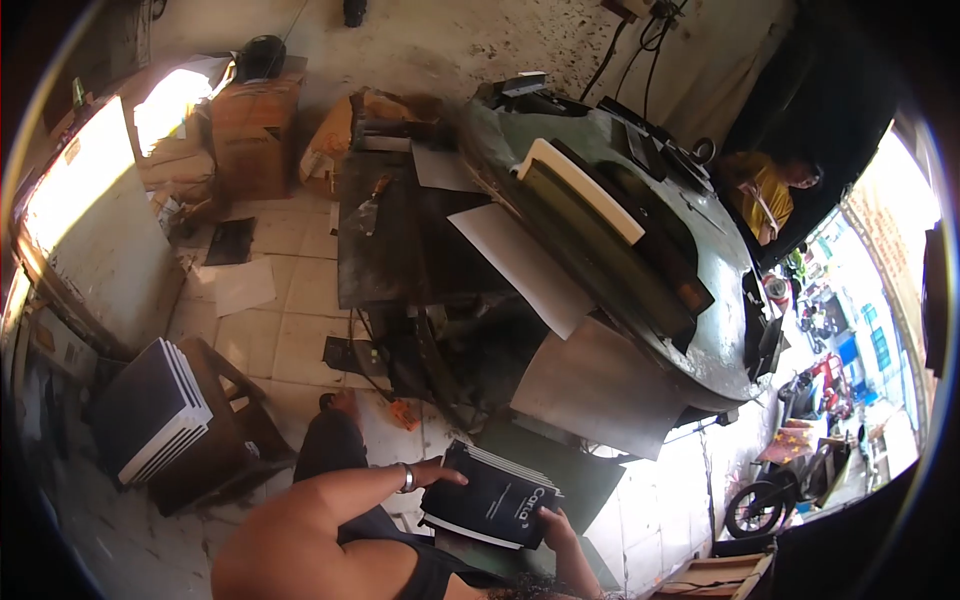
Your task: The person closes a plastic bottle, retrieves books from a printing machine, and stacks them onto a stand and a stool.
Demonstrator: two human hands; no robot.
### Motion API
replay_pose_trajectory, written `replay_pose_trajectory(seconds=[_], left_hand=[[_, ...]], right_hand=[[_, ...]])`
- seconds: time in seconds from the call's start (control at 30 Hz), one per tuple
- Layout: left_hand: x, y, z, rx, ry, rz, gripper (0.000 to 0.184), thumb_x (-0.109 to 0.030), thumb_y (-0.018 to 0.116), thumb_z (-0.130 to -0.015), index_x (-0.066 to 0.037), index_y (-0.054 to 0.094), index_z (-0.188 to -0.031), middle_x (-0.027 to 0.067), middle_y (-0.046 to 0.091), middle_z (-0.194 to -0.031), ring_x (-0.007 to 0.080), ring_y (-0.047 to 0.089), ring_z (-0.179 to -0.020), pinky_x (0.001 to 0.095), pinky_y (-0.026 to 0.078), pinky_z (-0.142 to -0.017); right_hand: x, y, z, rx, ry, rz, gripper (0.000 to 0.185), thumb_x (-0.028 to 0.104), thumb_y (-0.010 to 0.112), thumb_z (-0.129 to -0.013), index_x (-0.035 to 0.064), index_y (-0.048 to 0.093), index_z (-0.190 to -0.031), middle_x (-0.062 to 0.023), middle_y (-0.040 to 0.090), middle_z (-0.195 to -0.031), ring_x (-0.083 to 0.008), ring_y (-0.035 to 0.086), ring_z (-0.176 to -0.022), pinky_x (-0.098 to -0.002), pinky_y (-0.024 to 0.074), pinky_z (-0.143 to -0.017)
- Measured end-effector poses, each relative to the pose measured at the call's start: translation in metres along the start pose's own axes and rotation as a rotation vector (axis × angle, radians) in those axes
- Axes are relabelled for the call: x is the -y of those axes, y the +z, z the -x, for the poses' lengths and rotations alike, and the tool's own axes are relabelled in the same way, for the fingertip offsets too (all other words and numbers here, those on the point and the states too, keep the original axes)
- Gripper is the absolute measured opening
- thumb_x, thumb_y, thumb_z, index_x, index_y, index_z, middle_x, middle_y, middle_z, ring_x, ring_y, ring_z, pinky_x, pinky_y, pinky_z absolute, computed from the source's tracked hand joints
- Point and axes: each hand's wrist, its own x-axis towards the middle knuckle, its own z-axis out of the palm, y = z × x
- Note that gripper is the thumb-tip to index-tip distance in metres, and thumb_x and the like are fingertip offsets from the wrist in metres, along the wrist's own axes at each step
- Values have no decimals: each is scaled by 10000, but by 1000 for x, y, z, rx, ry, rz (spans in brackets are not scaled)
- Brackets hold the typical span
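A stack of black booklets (487, 500) with white page edges and pale lettering lies low in the middle of the head view. My left hand (441, 473), with a metal band at its wrist, grips the stack's upper left side, thumb on the top cover. At the right edge, my right hand (556, 527) holds the same stack with its thumb near the lettering. A green surface (585, 480) shows beyond and under the booklets. Another pile of dark booklets (165, 410) rests on a brown stool (235, 440) at the left.
A large round-edged machine (690, 225) carries boards and loose sheets, with a grey sheet (600, 385) hanging near its front edge. Cardboard box (253, 140) stands at the back left. A person in yellow (762, 200) is at the right, above a parked motorbike (765, 505).
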Motion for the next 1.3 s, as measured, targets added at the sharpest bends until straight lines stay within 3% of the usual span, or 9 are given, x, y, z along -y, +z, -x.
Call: replay_pose_trajectory(seconds=[0.2,0.37,0.5,0.57,0.63,0.77,1.0,1.1,1.3], left_hand=[[-13,-12,4,0,-186,291,597,-542,676,-905,-112,686,-1319,58,676,-1362,181,643,-1202,317,465,-1063],[1,-50,40,-198,151,-83,745,-627,739,-826,-66,680,-1314,133,672,-1336,198,627,-1208,365,453,-1082],[-130,-21,221,-268,464,68,1145,-345,938,-685,-17,299,-1576,187,561,-1444,292,565,-1293,371,423,-1117],[-162,-49,263,-380,702,-385,1236,-405,967,-600,34,310,-1549,211,557,-1425,305,552,-1314,397,414,-1124],[-193,-41,326,-631,1039,-1034,1330,-472,970,-550,48,276,-1559,249,519,-1451,382,535,-1327,435,407,-1134],[-235,-48,439,-802,1265,-1485,1251,-507,933,-569,-9,344,-1554,223,503,-1481,414,542,-1306,478,444,-1100],[-176,-81,606,-1173,1130,-1836,703,-250,736,-886,-126,393,-1486,214,543,-1473,417,571,-1324,519,502,-1067],[-125,-113,636,-1301,1062,-1983,617,-153,643,-946,-155,376,-1503,224,531,-1486,434,567,-1327,547,494,-1074],[-43,-137,680,-1465,887,-1982,598,-113,598,-969,-189,364,-1514,255,523,-1481,460,571,-1312,572,483,-1084]], right_hand=[[18,26,-17,3,181,19,509,401,551,-1049,5,579,-1368,-121,672,-1304,-262,653,-1157,-397,483,-1065],[23,53,-26,65,46,76,529,267,654,-1000,-2,519,-1435,-99,631,-1362,-255,605,-1250,-419,439,-1119],[75,152,-6,332,-392,230,775,251,858,-815,14,495,-1457,-64,618,-1354,-203,575,-1256,-371,432,-1096],[115,220,-3,381,-548,282,1116,413,992,-637,18,419,-1509,-62,607,-1344,-202,546,-1279,-376,449,-1081],[158,269,1,377,-942,518,1519,541,1005,-498,84,108,-1635,-121,316,-1598,-264,377,-1432,-429,352,-1170],[220,395,20,481,-1223,525,1455,520,929,-665,86,-39,-1662,-173,164,-1695,-289,296,-1514,-482,284,-1231],[216,594,-15,768,-1791,790,1116,312,893,-767,76,207,-1615,-249,356,-1581,-382,437,-1424,-516,378,-1165],[179,663,-59,963,-2095,492,992,196,861,-787,121,290,-1594,-278,447,-1495,-442,512,-1338,-525,421,-1121],[107,751,-70,1093,-2119,352,838,93,814,-746,150,399,-1472,-280,525,-1398,-501,584,-1194,-579,481,-1011]])
